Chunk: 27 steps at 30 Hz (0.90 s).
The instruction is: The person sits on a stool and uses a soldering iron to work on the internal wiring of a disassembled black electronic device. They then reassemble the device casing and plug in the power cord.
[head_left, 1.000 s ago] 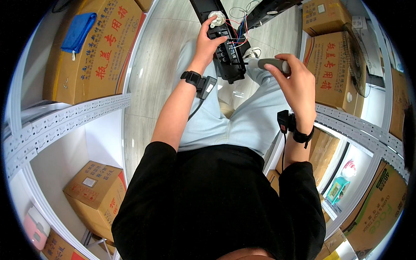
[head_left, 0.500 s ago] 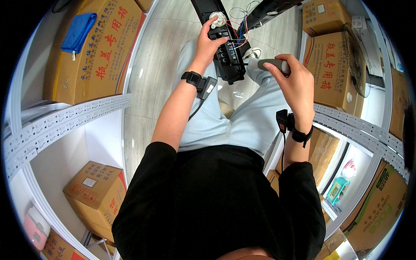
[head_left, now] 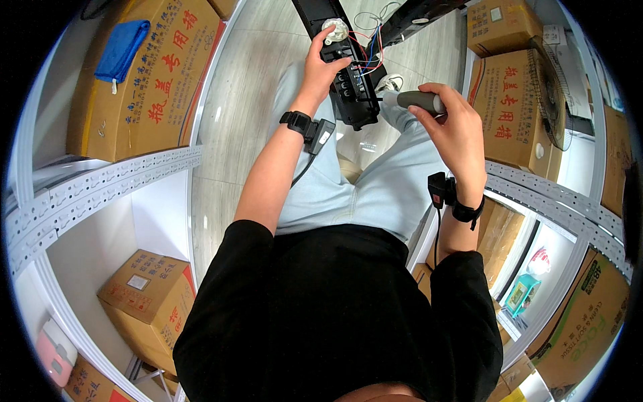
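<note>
My left hand [head_left: 320, 75] grips a long black plastic housing [head_left: 360, 115], its fingertips beside a round whitish part [head_left: 335, 30] and its thumb near the row of black switch pieces. Red, blue and white wires [head_left: 370, 63] run from the housing's right side. In my right hand [head_left: 455, 120] is a screwdriver [head_left: 418, 101] with a grey handle, pinched between thumb and fingers. It lies nearly level, and its shaft reaches the housing's lower right edge. Exactly where the tip sits is too small to tell.
Another black part [head_left: 418, 23] lies beyond the wires. Shelves with cardboard boxes flank both sides; a blue cloth [head_left: 122, 50] hangs over a left box [head_left: 151, 80]. A round fan grille [head_left: 550, 94] leans by the right box [head_left: 506, 110]. My legs are below the housing.
My right hand and the screwdriver have shifted very slightly left. The left hand keeps its place on the housing.
</note>
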### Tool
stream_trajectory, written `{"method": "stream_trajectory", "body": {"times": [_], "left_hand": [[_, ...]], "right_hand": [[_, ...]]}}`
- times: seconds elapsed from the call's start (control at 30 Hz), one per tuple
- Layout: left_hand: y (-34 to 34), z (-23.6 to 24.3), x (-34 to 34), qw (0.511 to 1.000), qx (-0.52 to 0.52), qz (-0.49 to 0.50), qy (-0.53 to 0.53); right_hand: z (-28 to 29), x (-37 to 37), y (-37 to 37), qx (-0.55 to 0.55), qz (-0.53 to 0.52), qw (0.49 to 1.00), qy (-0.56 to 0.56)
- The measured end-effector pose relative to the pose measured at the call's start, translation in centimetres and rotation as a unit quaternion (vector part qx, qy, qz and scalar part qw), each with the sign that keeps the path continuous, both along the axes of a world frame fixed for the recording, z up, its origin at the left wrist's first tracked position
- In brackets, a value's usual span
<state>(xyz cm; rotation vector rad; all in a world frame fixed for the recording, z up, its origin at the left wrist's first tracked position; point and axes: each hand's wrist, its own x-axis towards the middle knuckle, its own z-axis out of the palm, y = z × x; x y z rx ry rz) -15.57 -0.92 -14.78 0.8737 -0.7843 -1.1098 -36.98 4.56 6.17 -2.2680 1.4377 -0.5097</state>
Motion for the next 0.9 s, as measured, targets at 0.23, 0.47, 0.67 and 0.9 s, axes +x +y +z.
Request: {"method": "stream_trajectory", "body": {"times": [0.23, 0.47, 0.67, 0.9], "left_hand": [[0.1, 0.6, -0.4, 1.0, -0.002, 0.001, 0.015], [-0.2, -0.6, 0.2, 0.998, -0.009, 0.011, 0.069], [0.0, -0.1, 0.7, 0.999, 0.023, 0.024, 0.037], [0.7, 2.8, 0.2, 0.996, 0.054, -0.017, 0.062]], "right_hand": [[0.3, 0.1, 0.3, -0.022, -0.009, 0.999, -0.038], [1.0, -1.1, 0.0, 0.011, -0.13, 0.954, -0.27], [-1.8, -2.5, -2.4, 0.143, -0.068, 0.88, -0.449], [-6.4, -4.1, -2.3, 0.326, 0.02, 0.748, -0.578]]}}
